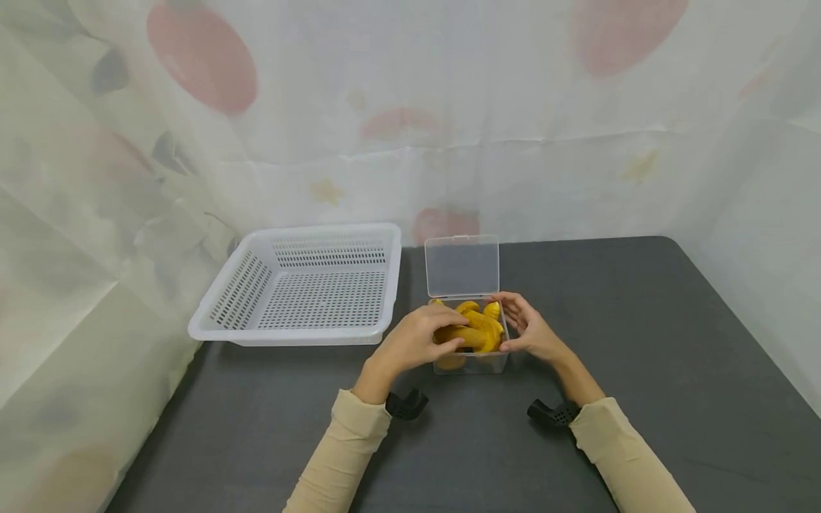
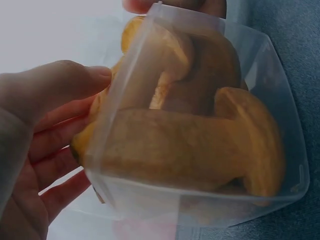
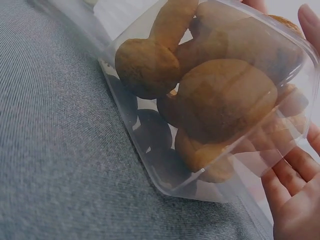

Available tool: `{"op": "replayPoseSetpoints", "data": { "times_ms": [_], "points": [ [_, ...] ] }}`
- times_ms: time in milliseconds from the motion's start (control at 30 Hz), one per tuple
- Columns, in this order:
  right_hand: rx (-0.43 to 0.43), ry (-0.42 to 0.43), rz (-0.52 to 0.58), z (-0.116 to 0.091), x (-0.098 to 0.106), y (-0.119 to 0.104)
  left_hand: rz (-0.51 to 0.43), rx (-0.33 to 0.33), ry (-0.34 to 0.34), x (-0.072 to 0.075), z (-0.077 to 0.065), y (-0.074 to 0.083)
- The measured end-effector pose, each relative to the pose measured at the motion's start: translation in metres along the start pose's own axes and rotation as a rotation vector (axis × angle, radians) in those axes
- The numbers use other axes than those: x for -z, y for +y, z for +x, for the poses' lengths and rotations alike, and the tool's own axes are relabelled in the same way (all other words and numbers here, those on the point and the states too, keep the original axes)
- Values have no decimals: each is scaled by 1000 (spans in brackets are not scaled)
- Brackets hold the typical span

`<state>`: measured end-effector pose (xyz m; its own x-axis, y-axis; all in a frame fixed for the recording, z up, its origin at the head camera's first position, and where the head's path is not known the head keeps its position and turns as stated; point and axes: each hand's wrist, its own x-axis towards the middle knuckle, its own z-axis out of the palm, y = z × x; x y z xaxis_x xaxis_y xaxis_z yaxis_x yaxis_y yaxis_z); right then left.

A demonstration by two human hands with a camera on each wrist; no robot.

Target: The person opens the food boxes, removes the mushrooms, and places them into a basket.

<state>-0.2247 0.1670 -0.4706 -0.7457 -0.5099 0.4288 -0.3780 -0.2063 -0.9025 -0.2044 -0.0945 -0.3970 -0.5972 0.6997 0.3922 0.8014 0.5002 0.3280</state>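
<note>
Left hand (image 1: pixel 415 333) grips bananas (image 1: pixel 481 338) in box (image 1: pixel 477 365) between hands; right hand (image 1: pixel 534 332), fingers relaxed, likely steadies its side.

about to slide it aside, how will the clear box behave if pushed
The clear box will probably keep its shape: it looks straight-sided. Mushroom-like pieces inside may shift or roll, given their rounded ends. The raised lid, hinged behind, could swing.

One box (image 1: pixel 474 365), one basket (image 1: pixel 288 335)
</note>
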Motion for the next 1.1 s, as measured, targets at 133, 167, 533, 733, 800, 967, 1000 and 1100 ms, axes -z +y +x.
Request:
{"op": "replayPoseSetpoints", "data": {
  "times_ms": [133,167,533,733,800,967,1000,1100],
  "points": [
    [-16,5,-12,-1,1,1,31,-12,-12,-2,1,-1],
    [-14,3,-21,-1,1,1,38,-18,-13,-2,2,0],
    [-3,-12,-17,0,3,6,79,-59,-3,-3,3,1],
    [32,-33,3,1,4,8,40,-52,33,-3,2,0],
    [49,-41,5,1,4,8,24,-47,51,-3,2,0],
    [56,-45,10,0,5,8,-14,-51,74,-2,2,0],
    [54,-46,11,0,5,8,-21,-54,77,-2,2,0],
    [41,-40,12,0,4,7,-35,-63,90,-1,2,1]
  ]
}}
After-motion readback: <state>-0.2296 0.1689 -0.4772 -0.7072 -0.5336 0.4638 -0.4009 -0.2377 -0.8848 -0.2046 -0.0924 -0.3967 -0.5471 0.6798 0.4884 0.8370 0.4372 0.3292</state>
